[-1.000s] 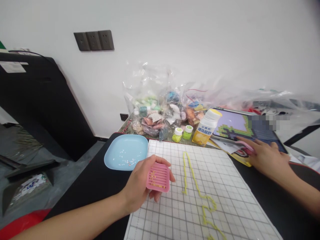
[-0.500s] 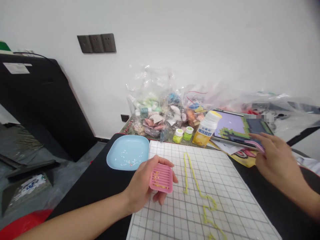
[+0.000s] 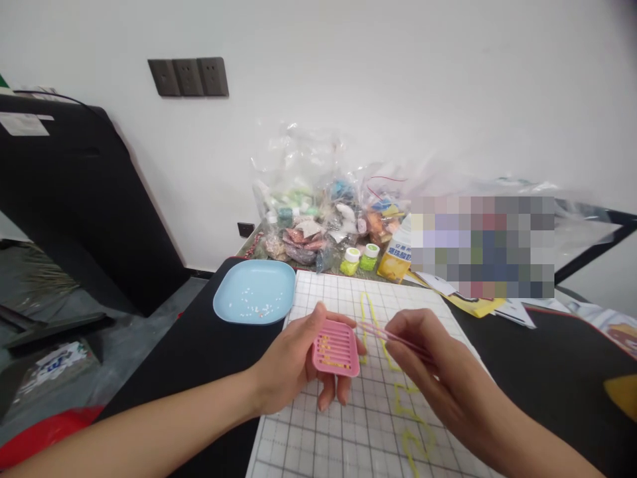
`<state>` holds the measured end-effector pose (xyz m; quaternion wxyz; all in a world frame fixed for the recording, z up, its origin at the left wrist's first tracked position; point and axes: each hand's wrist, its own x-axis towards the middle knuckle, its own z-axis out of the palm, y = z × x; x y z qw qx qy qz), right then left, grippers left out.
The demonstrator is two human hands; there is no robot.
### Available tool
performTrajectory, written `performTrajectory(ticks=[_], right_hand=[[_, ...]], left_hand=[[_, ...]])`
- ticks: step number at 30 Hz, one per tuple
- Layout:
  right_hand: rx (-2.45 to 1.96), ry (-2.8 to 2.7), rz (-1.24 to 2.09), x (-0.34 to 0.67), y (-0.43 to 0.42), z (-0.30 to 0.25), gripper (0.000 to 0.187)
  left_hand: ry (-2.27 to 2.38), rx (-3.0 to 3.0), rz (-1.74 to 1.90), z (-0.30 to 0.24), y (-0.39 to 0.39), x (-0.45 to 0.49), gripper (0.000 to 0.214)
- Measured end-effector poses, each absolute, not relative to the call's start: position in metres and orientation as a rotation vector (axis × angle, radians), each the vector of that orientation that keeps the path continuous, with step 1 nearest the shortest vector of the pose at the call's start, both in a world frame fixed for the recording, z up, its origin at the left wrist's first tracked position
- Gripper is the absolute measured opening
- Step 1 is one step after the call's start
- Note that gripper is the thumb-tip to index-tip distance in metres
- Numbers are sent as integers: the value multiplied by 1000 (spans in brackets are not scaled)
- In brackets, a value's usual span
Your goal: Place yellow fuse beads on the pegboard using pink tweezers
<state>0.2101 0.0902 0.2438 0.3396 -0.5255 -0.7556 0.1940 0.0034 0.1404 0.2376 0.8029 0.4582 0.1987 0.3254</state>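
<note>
My left hand [image 3: 298, 352] holds a small pink ridged tray [image 3: 338, 348] by its edges, above a white gridded sheet [image 3: 308, 438]. Tiny yellow beads [image 3: 326, 355] lie in the tray's grooves, mostly at its left and lower sides. My right hand [image 3: 438, 365] pinches pink tweezers [image 3: 383, 334], whose tips point left, close to the tray's right edge. On the sheet runs a winding outline of yellow-green beads [image 3: 367, 312], partly hidden behind the tweezers and right hand.
A light-blue plate [image 3: 255, 265] with scattered white beads stands to the left. Along the wall are plastic bags of coloured packets [image 3: 303, 232], two small jars of green beads [image 3: 368, 257] and a yellow-white carton [image 3: 395, 255]. Papers [image 3: 478, 302] lie at the back right, below a blurred-out patch.
My right hand has come left and down from the tablet at the back right to beside the pink tray, tweezers in it. My left hand and tray have shifted slightly right.
</note>
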Motion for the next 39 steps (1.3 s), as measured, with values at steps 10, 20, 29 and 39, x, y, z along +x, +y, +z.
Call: performTrajectory(ticks=[10, 20, 29, 39], right_hand=[[-1233, -2055, 360, 201, 91, 235, 13], [-1179, -2145, 188, 199, 95, 239, 16], [-1119, -2197, -9, 194, 97, 242, 21], [-1253, -2111, -10, 232, 101, 256, 18]], left_hand=[[450, 1045, 664, 237, 137, 6, 48], [450, 1071, 635, 237, 137, 7, 50], [452, 1063, 629, 235, 138, 8, 53], [547, 1043, 709, 238, 143, 4, 50]])
